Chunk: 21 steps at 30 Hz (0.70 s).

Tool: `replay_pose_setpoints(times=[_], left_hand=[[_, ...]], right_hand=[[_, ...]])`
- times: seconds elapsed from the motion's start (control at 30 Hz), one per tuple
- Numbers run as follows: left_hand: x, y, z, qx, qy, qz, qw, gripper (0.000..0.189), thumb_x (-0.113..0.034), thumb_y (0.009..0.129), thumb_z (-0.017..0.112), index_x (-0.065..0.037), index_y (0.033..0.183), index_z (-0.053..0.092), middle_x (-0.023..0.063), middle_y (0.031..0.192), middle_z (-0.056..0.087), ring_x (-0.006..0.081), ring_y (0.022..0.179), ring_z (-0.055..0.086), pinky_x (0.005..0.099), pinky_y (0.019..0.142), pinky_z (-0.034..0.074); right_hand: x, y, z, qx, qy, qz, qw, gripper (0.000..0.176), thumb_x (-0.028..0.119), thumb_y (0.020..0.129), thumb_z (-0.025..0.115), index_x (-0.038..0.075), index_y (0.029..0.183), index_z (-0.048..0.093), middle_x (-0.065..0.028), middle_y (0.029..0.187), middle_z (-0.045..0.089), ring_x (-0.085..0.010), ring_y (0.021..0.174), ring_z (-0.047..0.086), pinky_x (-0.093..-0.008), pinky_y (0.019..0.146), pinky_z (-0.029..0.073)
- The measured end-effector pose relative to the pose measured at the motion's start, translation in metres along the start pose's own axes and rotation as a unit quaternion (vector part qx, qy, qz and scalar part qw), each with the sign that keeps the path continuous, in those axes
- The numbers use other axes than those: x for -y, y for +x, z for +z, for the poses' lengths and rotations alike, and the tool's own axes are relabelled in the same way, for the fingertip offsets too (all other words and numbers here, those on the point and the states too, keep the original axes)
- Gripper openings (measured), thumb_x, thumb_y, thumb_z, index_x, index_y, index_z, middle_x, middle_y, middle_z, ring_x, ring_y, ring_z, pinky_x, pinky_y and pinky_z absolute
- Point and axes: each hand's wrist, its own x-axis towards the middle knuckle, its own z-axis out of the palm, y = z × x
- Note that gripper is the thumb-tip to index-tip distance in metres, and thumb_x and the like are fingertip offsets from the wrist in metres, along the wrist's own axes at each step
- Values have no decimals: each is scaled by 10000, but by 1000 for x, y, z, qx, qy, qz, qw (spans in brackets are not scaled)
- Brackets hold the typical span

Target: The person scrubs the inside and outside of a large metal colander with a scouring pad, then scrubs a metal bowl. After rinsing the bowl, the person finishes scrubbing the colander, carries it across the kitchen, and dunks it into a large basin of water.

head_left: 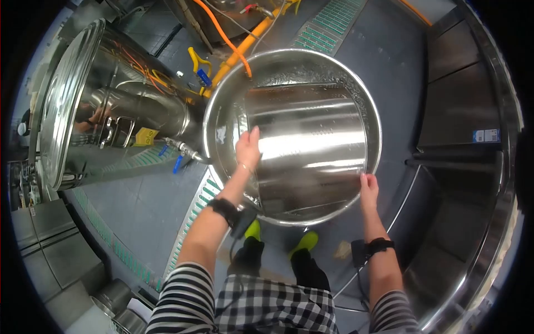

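A wide round steel tub (374,100) with water in it stands in front of me. Inside it a shiny steel cylinder (311,145), which looks like a stockpot, lies on its side, partly in the water. My left hand (248,151) is closed on the cylinder's left edge, thumb and fingers pointing away from me. At the cylinder's lower right edge, close to the tub's rim, my right hand (369,188) grips with its fingers bent. The undersides of both grips are hidden. An orange hose (225,34) reaches over the tub's far left rim.
A large steel vessel (128,89) with a blue-handled valve (178,163) stands at the left. Yellow pipes (222,71) run behind the tub. Green-slotted drain grates (328,25) cross the grey floor. Dark steel cabinets (461,83) line the right side.
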Motion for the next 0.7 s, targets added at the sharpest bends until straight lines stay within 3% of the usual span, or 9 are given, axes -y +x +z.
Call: replay_pose_setpoints(times=[0.07,0.13,0.17,0.23,0.33,0.43,0.53,0.63,0.7], left_hand=[[2,-52,10,-50,51,87,994,332,-275,845,561,-13,672,451,-18,511,388,97,505,319,294,450,321],[22,-99,8,-38,148,104,983,280,-243,842,546,8,733,487,138,583,466,207,513,387,342,503,368],[33,-116,1,10,130,77,988,271,-267,844,538,4,833,533,223,683,561,406,657,536,424,575,423],[85,-151,-14,86,147,131,977,218,-237,831,546,-21,859,559,187,761,594,380,661,561,427,584,446],[150,-181,-32,239,434,117,861,198,-229,816,553,-50,897,582,159,908,610,348,721,589,427,638,467],[184,-186,-56,330,392,-5,859,235,-243,825,525,-51,945,592,164,1025,586,330,836,588,416,700,466],[211,-149,-72,226,448,-97,859,409,-426,861,447,-87,1022,609,209,884,621,293,846,612,380,725,473],[87,-62,-50,131,90,-167,973,625,-572,845,409,-13,1063,583,93,974,618,167,843,579,314,726,469],[-43,-33,-19,134,-21,-211,968,796,-601,836,372,51,1291,346,207,1332,361,295,1238,333,395,991,275]], right_hand=[[-22,-6,-20,22,-31,36,999,235,240,845,577,16,907,541,-5,783,541,-96,738,479,-245,677,394],[-39,-13,-35,95,-310,152,934,322,249,828,594,-8,1016,546,-68,916,603,-154,869,548,-281,774,422],[-48,-13,-38,96,-314,155,932,322,249,828,594,-8,1016,546,-68,916,603,-154,869,548,-281,774,422],[-65,-18,-43,-47,-235,137,961,397,247,818,604,-7,1111,517,-135,1045,589,-208,971,553,-308,847,420],[-44,-4,-37,-34,-179,-28,983,466,224,797,610,11,1189,476,-136,1014,559,-214,881,542,-319,794,432],[47,-8,-16,15,-192,-124,973,572,284,807,601,4,1262,397,-191,1231,436,-283,1074,472,-350,920,377],[85,7,-3,11,-250,-227,941,656,322,798,607,6,1302,331,-202,1279,380,-317,1179,388,-370,973,325],[97,27,17,-19,-293,-228,928,775,376,769,629,12,1339,250,-223,1323,326,-339,1236,315,-386,1003,286],[87,33,29,-19,-344,-202,917,830,403,752,639,8,1347,217,-235,1338,300,-338,1250,294,-387,1010,275]])
